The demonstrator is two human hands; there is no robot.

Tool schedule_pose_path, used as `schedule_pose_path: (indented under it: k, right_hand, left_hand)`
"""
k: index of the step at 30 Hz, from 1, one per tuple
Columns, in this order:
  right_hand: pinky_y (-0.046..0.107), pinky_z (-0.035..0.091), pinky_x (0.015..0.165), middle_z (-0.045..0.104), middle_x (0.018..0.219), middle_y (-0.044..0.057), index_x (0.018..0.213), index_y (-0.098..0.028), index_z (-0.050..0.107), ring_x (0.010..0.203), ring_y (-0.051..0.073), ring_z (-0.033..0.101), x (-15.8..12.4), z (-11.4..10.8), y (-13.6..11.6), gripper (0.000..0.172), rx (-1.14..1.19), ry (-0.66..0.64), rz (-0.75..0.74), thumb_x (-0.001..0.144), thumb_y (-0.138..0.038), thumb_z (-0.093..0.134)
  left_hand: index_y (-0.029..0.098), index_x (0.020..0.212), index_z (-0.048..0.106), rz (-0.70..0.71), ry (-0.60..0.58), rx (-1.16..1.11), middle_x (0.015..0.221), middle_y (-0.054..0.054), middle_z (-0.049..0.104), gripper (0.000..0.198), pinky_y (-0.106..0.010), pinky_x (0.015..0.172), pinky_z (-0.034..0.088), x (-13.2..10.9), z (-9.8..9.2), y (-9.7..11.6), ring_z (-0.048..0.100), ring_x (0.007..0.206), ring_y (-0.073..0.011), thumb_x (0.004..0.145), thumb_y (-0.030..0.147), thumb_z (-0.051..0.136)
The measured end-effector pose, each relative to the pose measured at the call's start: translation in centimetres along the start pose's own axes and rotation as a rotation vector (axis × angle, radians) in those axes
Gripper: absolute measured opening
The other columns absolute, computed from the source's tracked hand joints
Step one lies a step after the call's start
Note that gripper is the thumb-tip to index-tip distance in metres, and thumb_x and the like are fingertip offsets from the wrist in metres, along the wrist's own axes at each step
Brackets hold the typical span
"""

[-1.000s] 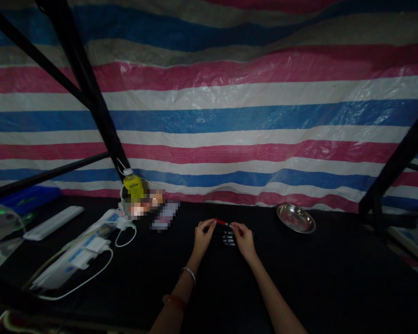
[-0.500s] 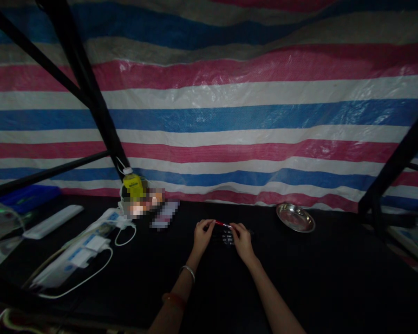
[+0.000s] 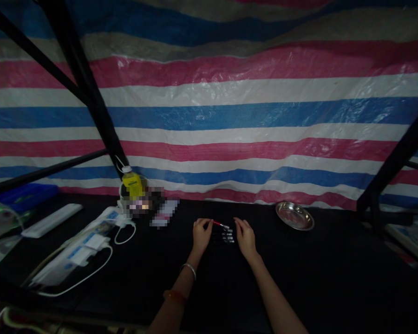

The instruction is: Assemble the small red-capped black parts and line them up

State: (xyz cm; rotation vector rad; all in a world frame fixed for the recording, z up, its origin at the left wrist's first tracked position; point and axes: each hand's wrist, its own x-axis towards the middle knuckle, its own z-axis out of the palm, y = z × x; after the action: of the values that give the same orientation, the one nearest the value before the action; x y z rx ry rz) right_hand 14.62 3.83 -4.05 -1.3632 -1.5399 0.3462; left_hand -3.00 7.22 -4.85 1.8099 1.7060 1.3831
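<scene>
My left hand (image 3: 202,233) is closed in a pinch around the left end of a slim red pen-like stick (image 3: 217,223). The stick's right end is silvery and points toward my right hand. Just below it lie several dark, slim pieces with silvery parts (image 3: 229,236) on the black table (image 3: 299,278); their exact kind is too dim to make out. My right hand (image 3: 245,236) is beside their right ends, apart from the stick. Its fingers reach forward, open, with nothing visible in them.
A round steel dish (image 3: 294,216) sits at the back right. Farther left are a yellow bottle (image 3: 133,184), a blurred-out card (image 3: 165,213), a white power strip with cables (image 3: 80,248) and a blue tray (image 3: 28,197). Black frame posts and striped sheeting (image 3: 230,116) enclose the table.
My right hand has let go of the red stick's right end and moved slightly right. The silvery end and the pieces below now show. My left hand keeps hold.
</scene>
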Motion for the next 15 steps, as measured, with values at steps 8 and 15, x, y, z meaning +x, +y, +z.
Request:
schedule_pose_path:
  k: [8,15]
  right_hand:
    - [0.025,0.040,0.053,0.060,0.068,0.001,0.110,-0.017,0.051,0.056,0.016,0.057,0.1,-1.0,0.0,0.038,-0.059,0.076,0.169,0.089,-0.042,0.032]
    - [0.023,0.038,0.054,0.055,0.062,0.000,0.080,-0.018,0.058,0.055,0.013,0.052,0.3,-0.9,1.3,0.037,0.009,0.059,0.125,0.086,-0.048,0.037]
  left_hand:
    - [0.019,0.074,0.067,-0.023,-0.017,0.043,0.082,-0.006,0.060,0.021,-0.036,0.081,0.043,-0.1,0.0,-0.1,0.054,0.084,-0.0205,0.079,0.031,0.050]
    - [0.019,0.075,0.066,0.000,-0.016,0.079,0.083,-0.006,0.060,0.021,-0.037,0.082,0.042,-0.1,0.3,-0.5,0.053,0.085,-0.0208,0.079,0.029,0.049]
